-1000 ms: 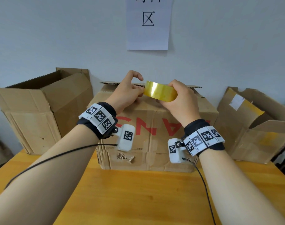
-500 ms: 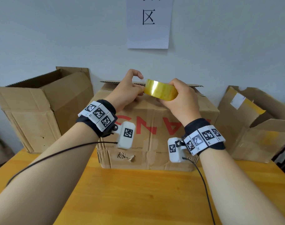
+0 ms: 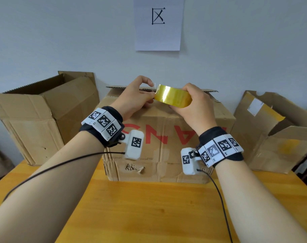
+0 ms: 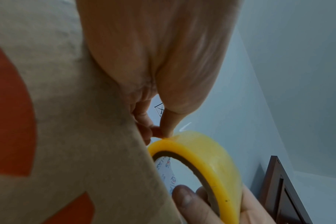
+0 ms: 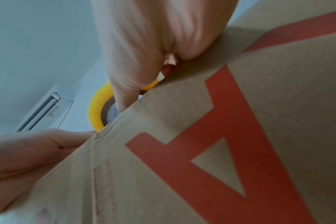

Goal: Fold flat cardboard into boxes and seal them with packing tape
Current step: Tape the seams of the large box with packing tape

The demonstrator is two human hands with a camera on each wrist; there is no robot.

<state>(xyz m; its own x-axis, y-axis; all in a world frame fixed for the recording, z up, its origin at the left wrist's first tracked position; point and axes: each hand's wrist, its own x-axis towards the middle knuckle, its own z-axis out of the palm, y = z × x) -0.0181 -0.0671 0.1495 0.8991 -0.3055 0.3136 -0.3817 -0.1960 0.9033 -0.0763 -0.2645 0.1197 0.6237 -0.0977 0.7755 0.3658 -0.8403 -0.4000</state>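
Note:
A yellow roll of packing tape (image 3: 173, 98) is held above the top of a cardboard box (image 3: 166, 137) with red letters, standing in the middle of the wooden table. My right hand (image 3: 193, 106) grips the roll, thumb inside its core in the left wrist view (image 4: 211, 174). My left hand (image 3: 137, 97) pinches the loose tape end at the roll's left edge between thumb and forefinger (image 4: 168, 125). In the right wrist view the roll (image 5: 98, 109) peeks over the box's edge (image 5: 220, 136).
An open cardboard box (image 3: 44, 116) stands at the left and a crumpled one (image 3: 275, 134) at the right. A paper sign (image 3: 158, 23) hangs on the wall behind. The wooden table (image 3: 149, 207) stretches in front of the box. Cables run from both wrist cameras.
My left thumb and forefinger have closed on the tape's end at the roll's edge, and a short clear strip now lifts off. Both hands stay above the box.

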